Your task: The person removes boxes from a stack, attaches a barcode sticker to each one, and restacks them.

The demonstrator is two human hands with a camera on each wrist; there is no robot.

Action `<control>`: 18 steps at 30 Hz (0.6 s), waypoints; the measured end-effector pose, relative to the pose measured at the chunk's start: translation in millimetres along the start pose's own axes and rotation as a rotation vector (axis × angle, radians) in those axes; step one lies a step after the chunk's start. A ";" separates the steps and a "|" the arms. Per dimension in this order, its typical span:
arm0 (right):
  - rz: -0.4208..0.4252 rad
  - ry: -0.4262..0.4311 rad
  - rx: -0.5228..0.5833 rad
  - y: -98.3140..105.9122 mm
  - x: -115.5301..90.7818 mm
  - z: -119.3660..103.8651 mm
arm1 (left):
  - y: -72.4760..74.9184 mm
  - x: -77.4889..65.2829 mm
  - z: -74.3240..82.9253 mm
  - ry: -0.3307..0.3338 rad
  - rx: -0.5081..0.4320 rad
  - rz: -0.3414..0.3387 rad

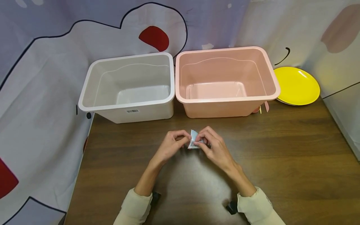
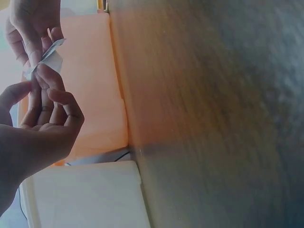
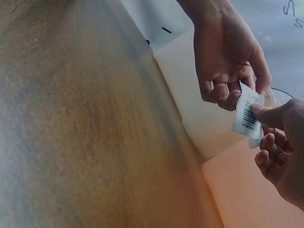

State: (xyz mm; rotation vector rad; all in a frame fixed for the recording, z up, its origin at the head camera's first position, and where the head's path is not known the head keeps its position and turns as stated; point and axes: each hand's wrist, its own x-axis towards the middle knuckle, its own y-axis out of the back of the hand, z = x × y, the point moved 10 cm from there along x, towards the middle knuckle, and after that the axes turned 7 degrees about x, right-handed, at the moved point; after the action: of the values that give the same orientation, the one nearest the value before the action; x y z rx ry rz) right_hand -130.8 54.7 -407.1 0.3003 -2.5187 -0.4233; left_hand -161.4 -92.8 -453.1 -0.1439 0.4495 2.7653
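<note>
Grip on both sides is a narrow fingertip pinch: left hand [image 1: 172, 144] and right hand [image 1: 214, 144] each hold the packet [image 3: 247, 105], near opposite sides of it. It is over the bench [image 1: 295, 162], on the near side of the pink bin [image 1: 219, 107] and white bin [image 1: 146, 114]. Small and thin, the packet looks very light, limp and perhaps slick, likely to crease or tear under a hard pull. Its flat margins seem the best place to pinch, close to the edge.
</note>
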 end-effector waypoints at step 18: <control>-0.065 0.048 0.044 -11.0 -10.6 4.5 | 14.3 -10.5 -26.2 0.109 0.195 0.026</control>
State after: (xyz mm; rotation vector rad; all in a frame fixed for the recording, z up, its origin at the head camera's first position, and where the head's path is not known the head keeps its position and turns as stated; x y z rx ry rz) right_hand -123.3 48.7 -419.8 0.4056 -2.4796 -0.3827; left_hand -155.1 -117.3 -472.1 -0.2436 0.7499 2.7284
